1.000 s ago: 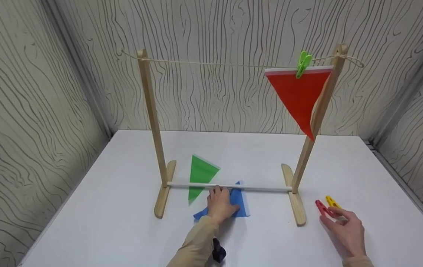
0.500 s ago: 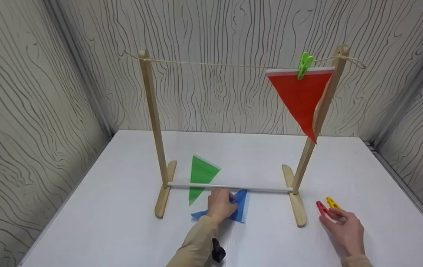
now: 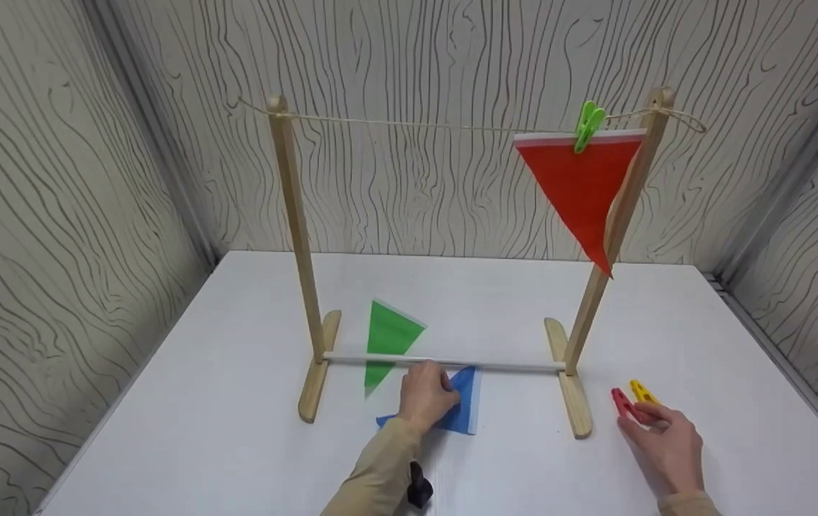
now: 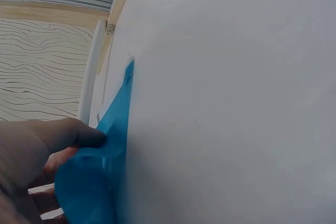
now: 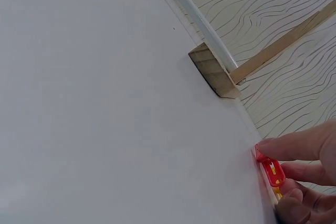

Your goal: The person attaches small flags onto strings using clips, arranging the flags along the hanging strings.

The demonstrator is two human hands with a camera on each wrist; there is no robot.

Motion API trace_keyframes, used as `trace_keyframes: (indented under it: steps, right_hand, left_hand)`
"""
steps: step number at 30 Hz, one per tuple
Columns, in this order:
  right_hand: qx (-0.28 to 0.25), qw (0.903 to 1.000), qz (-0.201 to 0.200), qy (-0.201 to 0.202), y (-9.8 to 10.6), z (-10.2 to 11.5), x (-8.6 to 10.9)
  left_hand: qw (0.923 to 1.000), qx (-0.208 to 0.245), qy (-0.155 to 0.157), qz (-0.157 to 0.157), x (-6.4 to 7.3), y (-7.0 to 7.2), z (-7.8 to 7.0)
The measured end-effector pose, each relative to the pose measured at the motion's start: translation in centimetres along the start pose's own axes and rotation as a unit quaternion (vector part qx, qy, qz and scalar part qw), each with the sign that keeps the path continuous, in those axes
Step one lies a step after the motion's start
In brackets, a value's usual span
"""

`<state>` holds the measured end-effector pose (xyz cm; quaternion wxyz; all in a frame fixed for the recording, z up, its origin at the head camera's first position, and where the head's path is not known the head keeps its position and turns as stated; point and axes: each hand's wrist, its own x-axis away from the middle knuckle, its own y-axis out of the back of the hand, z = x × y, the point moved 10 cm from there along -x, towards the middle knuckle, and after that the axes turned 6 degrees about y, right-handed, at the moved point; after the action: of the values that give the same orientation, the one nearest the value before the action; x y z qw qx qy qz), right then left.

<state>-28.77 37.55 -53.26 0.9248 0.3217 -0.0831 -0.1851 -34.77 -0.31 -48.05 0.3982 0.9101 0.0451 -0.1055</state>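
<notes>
My left hand (image 3: 428,398) pinches a blue triangular pennant (image 3: 466,401) between thumb and fingers, just in front of the stand's white crossbar. In the left wrist view the blue cloth (image 4: 89,187) bunches up under the thumb, and part of it is hidden by the hand. Over at the right, my right hand (image 3: 670,448) holds a red clothespin (image 3: 624,403) between thumb and fingers, low over the table. A yellow clothespin (image 3: 642,391) lies right behind the red one. The right wrist view shows the red clothespin (image 5: 273,172) at the fingertips.
A wooden stand (image 3: 296,229) carries a string (image 3: 394,123) between two posts. From it hangs a red pennant (image 3: 584,186) under a green clothespin (image 3: 588,127). A green pennant (image 3: 391,331) lies beneath the white crossbar (image 3: 502,364). Patterned walls enclose the white table (image 3: 236,444).
My left hand has gathered the blue pennant, whose far corner has drawn nearer and whose white edge has turned. The right hand has stayed at the red clothespin.
</notes>
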Motion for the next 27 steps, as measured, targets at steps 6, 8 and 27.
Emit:
trace_keyframes:
  steps: [6, 8, 27]
  right_hand:
    - [-0.001, 1.0000, -0.007, -0.001, 0.0, 0.0, 0.1]
    - [-0.002, 1.0000, -0.006, 0.001, 0.0, 0.0, 0.1]
    - [0.013, 0.9999, -0.006, 0.009, 0.0, 0.0, 0.0]
  left_hand:
    - [0.9999, -0.004, -0.016, -0.006, 0.1, -0.1, -0.2]
    - [0.9996, -0.010, -0.026, -0.010, 0.2, 0.0, -0.4]
    - [0.9879, -0.116, -0.072, -0.073, 0.6, -1.0, -2.0]
